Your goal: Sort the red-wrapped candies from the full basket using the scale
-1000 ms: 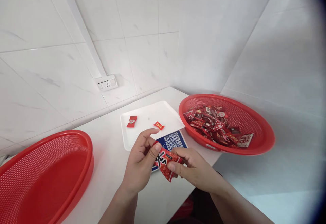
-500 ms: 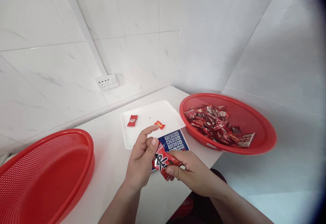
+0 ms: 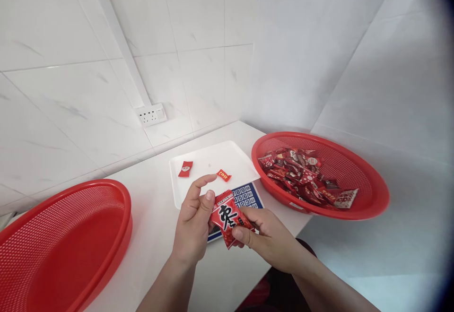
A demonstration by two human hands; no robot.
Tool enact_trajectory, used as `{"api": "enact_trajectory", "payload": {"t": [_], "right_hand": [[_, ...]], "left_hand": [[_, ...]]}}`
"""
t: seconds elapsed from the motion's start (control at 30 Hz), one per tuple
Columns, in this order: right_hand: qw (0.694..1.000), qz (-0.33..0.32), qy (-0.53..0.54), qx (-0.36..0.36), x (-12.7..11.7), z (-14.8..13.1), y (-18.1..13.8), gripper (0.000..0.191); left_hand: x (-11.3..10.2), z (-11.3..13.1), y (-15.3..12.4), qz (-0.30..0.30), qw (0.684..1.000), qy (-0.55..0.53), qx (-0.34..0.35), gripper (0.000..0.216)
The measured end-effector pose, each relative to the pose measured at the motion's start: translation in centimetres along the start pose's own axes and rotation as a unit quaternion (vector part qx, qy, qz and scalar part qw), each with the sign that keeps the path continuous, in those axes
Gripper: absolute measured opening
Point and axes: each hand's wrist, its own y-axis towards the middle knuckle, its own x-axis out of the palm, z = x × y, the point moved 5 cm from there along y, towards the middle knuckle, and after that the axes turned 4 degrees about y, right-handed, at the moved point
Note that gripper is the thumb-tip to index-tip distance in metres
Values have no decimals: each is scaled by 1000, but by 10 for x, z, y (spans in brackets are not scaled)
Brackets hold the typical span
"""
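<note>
Both hands are at a small red snack packet (image 3: 226,217) with a large black character on its front, held upright in front of the scale. My right hand (image 3: 267,236) pinches its right side between thumb and fingers. At the left edge, my left hand (image 3: 195,224) has its thumb against the packet and its index finger raised; its other fingers are curled, partly hidden. Behind lies a scale with a blue keypad (image 3: 253,194), partly covered by the packet. Two smaller red packets, one at left (image 3: 185,169) and one at right (image 3: 224,175), lie on the scale's white tray (image 3: 202,156).
On the right stands a red mesh basket (image 3: 369,198) heaped with red wrapped packets (image 3: 301,170). Another red basket (image 3: 122,198) sits at the left, its visible floor bare. The white table (image 3: 152,236) meets a tiled wall with a power socket (image 3: 151,115).
The packet has been turned so its printed front faces me and lies flatter. Both hands stay on it in nearly the same place.
</note>
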Motion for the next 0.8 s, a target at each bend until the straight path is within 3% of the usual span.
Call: {"api": "enact_trajectory", "payload": {"t": [0.13,0.3,0.4,0.6,0.7,0.8], "right_hand": [[999,-21,22,27,-1,4,3,44],[989,-1,115,88,-5,33,27,46],[984,22,144,106,-7,53,45,46],[992,-43,27,119,-5,52,42,45],[995,7,-71,70,-38,31,29,38],[981,97,-165,20,-102,11,23,36]], "left_hand": [[-5,-1,8,3,999,39,22,46],[-31,14,18,131,979,85,134,34],[-42,21,18,171,969,78,162,30],[-43,25,14,180,965,94,166,30],[-44,25,15,185,962,101,174,30],[-46,27,17,190,957,92,199,30]]}}
